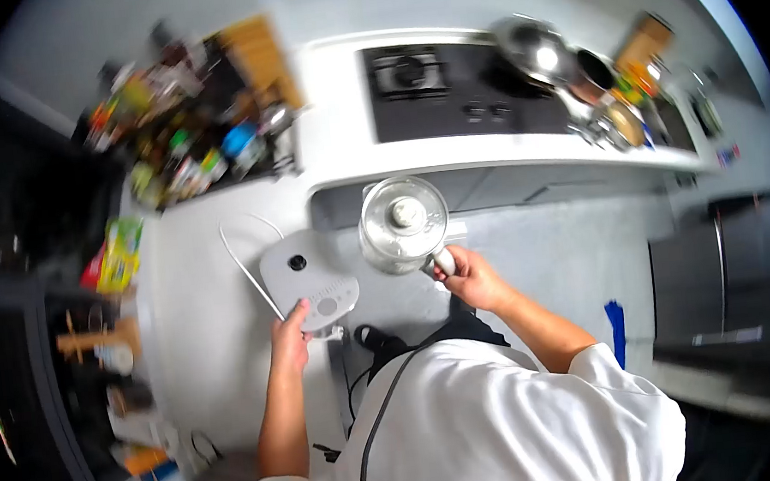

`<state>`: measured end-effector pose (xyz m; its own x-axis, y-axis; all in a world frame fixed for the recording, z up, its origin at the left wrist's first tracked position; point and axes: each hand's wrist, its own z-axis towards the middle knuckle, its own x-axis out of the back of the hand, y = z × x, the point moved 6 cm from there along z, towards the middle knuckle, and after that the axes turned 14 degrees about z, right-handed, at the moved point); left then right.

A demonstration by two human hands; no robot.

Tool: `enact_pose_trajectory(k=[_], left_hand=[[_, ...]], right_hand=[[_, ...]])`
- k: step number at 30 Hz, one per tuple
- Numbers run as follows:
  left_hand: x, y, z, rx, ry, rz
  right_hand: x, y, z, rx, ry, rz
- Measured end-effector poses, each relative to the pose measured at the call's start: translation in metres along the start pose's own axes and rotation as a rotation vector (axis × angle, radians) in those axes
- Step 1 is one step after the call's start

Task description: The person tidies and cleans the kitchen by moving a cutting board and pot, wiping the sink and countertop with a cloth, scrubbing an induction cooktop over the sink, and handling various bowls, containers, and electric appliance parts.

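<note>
My right hand (472,280) is closed round the handle of a glass electric kettle (393,251), held over the floor just off the counter edge. A clear lid with a pale knob tops the kettle. My left hand (292,340) grips the near edge of a grey kettle base (305,281), thumb on top and fingers hidden below. A black round connector and a panel of small markings show on the base. From it a white cord (236,255) loops over the counter, and a white plug (332,335) shows beside my left hand.
Bottles and jars (197,161) crowd the back left counter by a wooden board (261,58). A black gas hob (447,114) with a steel wok (529,48) lies ahead. Snack bags (119,255) stand on the left; a dark cabinet (700,284) is on the right.
</note>
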<state>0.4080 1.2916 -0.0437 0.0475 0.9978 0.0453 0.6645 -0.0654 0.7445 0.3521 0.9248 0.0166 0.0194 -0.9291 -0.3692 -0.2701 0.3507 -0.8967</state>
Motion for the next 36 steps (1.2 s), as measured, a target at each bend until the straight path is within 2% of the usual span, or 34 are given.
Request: enact_pose_trajectory(k=[4,6,9,14,19,23,27,30,32,36], left_hand=[[-0.154,0.002,0.012,-0.074,-0.272,0.252],[-0.243,-0.003,0.011,-0.130,-0.345,0.348],[-0.357,-0.006,-0.005,-0.156,-0.481,0.490],[-0.535,-0.019,-0.044,-0.078,-0.678,0.661],[-0.691,-0.033,-0.071,-0.065,-0.884,0.827],[-0.814,-0.007,-0.082,-0.077,-1.015,0.890],[-0.922,-0.010,-0.095,-0.100,-1.138,0.953],[-1.006,0.000,-0.113,-0.111,-1.229,1.003],[-1.076,0.004,-0.130,-0.099,-1.321,0.968],[-1.190,0.003,-0.153,-0.087,-1.359,0.990]], right_hand=[[0.111,0.004,-0.090,0.110,0.208,0.006],[0.175,0.010,-0.133,0.192,0.283,0.051],[0.254,0.002,-0.200,0.266,0.443,-0.047],[0.378,0.001,-0.301,0.365,0.752,0.156],[0.478,-0.001,-0.386,0.388,1.064,0.125],[0.558,-0.026,-0.410,0.489,1.232,0.179],[0.610,-0.044,-0.447,0.591,1.308,0.287],[0.642,-0.055,-0.465,0.593,1.384,0.255],[0.665,-0.087,-0.479,0.599,1.468,0.317],[0.706,-0.111,-0.498,0.709,1.506,0.352]])
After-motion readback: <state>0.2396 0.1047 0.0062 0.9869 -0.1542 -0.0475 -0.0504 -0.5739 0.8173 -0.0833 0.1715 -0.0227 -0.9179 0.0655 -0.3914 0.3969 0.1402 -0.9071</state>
